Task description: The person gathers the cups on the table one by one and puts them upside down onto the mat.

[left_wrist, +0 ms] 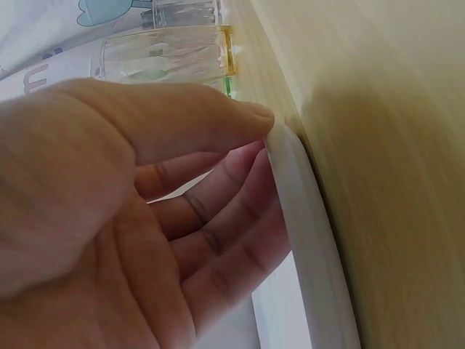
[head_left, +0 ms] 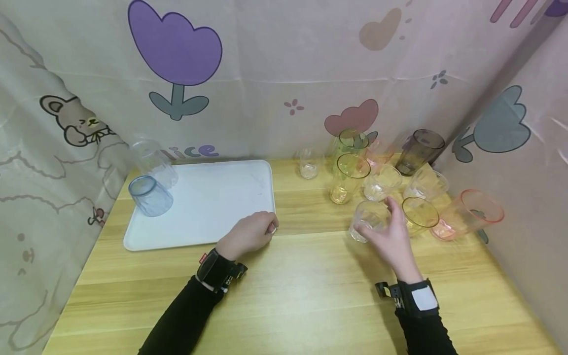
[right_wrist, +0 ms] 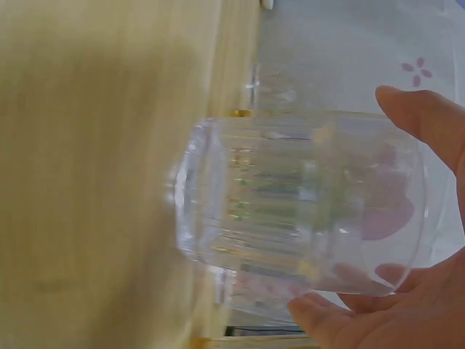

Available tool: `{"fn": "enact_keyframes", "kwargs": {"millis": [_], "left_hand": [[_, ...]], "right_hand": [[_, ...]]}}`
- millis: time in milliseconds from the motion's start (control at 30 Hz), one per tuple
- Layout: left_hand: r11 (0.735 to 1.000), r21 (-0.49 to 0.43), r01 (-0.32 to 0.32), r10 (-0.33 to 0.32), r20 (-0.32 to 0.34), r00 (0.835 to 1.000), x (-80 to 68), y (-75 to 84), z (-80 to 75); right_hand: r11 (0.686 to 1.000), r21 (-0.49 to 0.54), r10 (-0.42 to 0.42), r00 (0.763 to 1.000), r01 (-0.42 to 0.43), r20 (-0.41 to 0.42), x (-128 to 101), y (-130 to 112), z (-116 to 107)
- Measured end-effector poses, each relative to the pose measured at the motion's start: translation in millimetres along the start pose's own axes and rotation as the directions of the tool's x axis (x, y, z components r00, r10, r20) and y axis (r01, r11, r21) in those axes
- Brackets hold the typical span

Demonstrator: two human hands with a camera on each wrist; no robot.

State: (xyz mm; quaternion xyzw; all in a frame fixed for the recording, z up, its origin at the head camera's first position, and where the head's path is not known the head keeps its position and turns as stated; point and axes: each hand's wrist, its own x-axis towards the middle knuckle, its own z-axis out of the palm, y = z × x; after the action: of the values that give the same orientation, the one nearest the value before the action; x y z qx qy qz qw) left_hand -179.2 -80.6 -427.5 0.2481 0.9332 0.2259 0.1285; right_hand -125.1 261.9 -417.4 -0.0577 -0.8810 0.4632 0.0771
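At the right front edge of a white tray (head_left: 222,197), my left hand (head_left: 250,234) pinches the rim. In the left wrist view the thumb lies along the rim (left_wrist: 301,182) while the fingers curl inside it. My right hand (head_left: 395,241) holds a clear glass (head_left: 370,214), thumb on one side and fingers on the other. The right wrist view shows this clear glass (right_wrist: 290,196) upright, its thick base close over the wooden table. Just right of that hand is a short yellow glass (head_left: 419,217).
On the tray's left side stand a blue glass (head_left: 153,197) and a taller clear glass (head_left: 155,160). Several glasses crowd the right back, including a tall yellow one (head_left: 348,180), a dark one (head_left: 419,153) and an orange-pink one (head_left: 470,214). Printed curtains (head_left: 266,59) border the table.
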Motion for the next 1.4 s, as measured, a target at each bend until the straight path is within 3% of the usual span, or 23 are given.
{"fn": "enact_keyframes", "kwargs": {"millis": [200, 700, 1033, 1233, 1400], "left_hand": [[1.0, 0.002, 0.007, -0.007, -0.005, 1.0, 1.3, -0.7, 1.3], [1.0, -0.004, 0.021, -0.021, -0.001, 1.0, -0.5, 0.3, -2.5], [1.0, -0.003, -0.001, 0.001, -0.019, 1.0, 0.4, -0.2, -0.4], [1.0, 0.003, -0.009, 0.009, -0.105, 0.994, 0.0, 1.2, -1.0], [0.999, -0.047, -0.023, 0.012, -0.212, 0.977, 0.3, 2.8, -5.0]], "right_hand": [[0.993, 0.104, 0.053, 0.998, -0.056, 0.032, -2.5, 10.1, 2.8], [0.985, 0.128, 0.111, 0.993, -0.114, 0.024, -5.5, 20.3, 9.2], [0.98, 0.17, 0.107, 0.994, -0.106, 0.005, -5.4, 12.5, 18.3], [0.95, 0.294, 0.095, 0.995, -0.102, 0.036, -1.2, -1.9, 32.3], [0.887, 0.448, 0.085, 0.994, -0.11, 0.075, 4.1, -19.6, 48.7]]}}
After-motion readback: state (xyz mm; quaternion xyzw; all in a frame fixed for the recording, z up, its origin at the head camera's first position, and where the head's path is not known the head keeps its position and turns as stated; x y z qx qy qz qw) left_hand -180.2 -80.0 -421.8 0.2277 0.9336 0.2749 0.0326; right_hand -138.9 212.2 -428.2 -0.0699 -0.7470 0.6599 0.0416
